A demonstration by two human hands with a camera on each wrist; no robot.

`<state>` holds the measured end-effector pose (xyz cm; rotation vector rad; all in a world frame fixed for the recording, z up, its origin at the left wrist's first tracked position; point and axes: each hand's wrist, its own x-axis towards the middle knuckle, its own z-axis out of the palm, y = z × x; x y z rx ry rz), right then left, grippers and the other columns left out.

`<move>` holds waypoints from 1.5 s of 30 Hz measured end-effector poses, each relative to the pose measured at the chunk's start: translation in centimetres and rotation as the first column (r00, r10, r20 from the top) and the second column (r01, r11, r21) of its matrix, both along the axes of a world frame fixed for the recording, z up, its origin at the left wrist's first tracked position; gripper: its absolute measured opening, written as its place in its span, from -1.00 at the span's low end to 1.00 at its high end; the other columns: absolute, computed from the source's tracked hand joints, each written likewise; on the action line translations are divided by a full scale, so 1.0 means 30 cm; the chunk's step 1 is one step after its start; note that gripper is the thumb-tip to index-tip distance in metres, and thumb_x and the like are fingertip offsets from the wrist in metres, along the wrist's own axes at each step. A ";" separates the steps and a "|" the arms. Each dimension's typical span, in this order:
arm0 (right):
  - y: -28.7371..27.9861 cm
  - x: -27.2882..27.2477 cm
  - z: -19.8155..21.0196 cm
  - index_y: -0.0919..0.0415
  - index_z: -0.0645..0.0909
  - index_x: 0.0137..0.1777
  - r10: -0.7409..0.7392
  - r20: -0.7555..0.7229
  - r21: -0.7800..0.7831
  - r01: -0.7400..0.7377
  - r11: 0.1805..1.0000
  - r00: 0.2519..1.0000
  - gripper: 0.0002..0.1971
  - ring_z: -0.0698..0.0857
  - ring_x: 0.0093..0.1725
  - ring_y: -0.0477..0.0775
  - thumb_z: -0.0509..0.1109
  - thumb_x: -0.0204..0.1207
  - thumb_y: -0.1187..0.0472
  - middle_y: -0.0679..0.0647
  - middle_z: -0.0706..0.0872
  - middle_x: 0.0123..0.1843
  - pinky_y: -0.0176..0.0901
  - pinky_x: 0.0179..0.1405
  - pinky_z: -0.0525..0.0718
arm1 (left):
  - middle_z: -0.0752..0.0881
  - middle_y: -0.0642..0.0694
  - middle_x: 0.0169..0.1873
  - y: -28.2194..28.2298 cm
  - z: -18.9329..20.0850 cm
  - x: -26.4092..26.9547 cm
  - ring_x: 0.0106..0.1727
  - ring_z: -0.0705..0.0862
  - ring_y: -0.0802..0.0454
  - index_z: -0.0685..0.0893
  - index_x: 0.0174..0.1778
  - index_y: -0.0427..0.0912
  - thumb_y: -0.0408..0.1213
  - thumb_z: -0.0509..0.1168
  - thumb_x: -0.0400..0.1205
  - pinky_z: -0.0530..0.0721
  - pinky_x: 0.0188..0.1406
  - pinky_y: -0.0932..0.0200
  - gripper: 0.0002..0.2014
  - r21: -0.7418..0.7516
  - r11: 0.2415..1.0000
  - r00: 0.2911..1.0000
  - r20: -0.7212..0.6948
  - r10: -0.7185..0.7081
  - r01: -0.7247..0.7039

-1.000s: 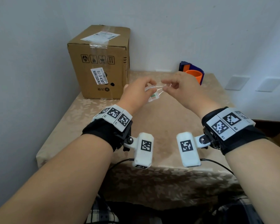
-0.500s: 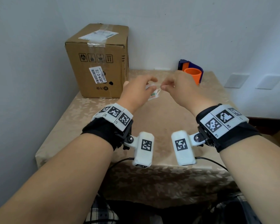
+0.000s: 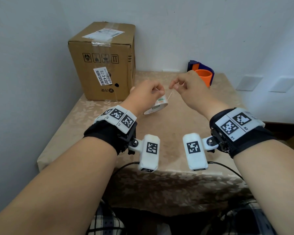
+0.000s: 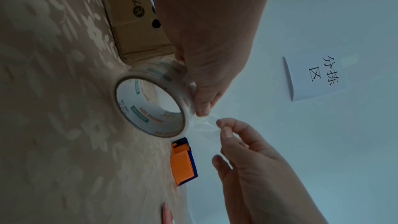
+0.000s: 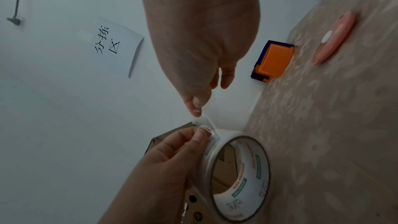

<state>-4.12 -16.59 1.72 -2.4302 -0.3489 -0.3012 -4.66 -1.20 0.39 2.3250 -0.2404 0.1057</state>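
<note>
Our left grip (image 3: 146, 94) curls round the roll of clear tape (image 3: 157, 106) and holds it over the counter (image 3: 168, 129), in front of the cardboard box (image 3: 105, 65). Our right grip (image 3: 192, 89) pinches the loose tape end (image 3: 169, 95) between thumb and forefinger, just beside the roll, so a short strip stretches between them. Behind the right grip, against the wall, stands an orange and blue tape dispenser (image 3: 203, 76), partly hidden by our knuckles. A pink cutter (image 5: 333, 38) lies on the counter near it, and a paper sign (image 4: 314, 77) hangs on the wall.
</note>
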 end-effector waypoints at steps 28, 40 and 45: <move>0.040 -0.006 -0.021 0.34 0.73 -0.01 -0.078 -0.044 0.457 0.089 0.885 0.996 -0.86 0.59 -0.23 -0.14 0.39 0.54 0.29 -0.06 0.66 -0.27 -0.41 -0.15 0.54 | 0.71 -0.09 -0.03 -0.011 0.009 -0.016 -0.13 0.58 0.13 0.72 0.13 -0.19 -0.33 0.21 0.66 0.50 -0.21 0.38 -0.78 -0.130 0.990 0.998 0.019 -0.052 0.054; 0.031 0.000 -0.031 0.22 0.55 0.07 -0.060 -0.089 0.551 0.099 0.829 0.994 -0.85 0.65 -0.34 -0.21 0.32 0.55 0.39 0.22 0.69 -0.10 -0.60 -0.48 0.55 | 0.52 -0.04 -0.01 -0.018 0.004 -0.013 -0.06 0.52 0.06 0.48 0.45 -0.13 -0.32 0.25 0.65 0.51 0.02 0.20 -0.59 -0.079 0.996 0.999 0.026 -0.045 0.047; 0.020 0.012 -0.035 0.34 0.69 0.05 -0.074 -0.067 0.389 0.094 0.916 0.995 -0.76 0.65 -0.26 -0.04 0.19 0.58 0.48 -0.03 0.62 -0.26 -0.46 -0.32 0.67 | 0.49 -0.01 0.00 -0.008 0.010 -0.015 -0.16 0.49 0.12 0.48 0.45 -0.11 -0.31 0.24 0.67 0.50 -0.10 0.26 -0.60 -0.054 0.998 0.998 0.052 -0.040 0.043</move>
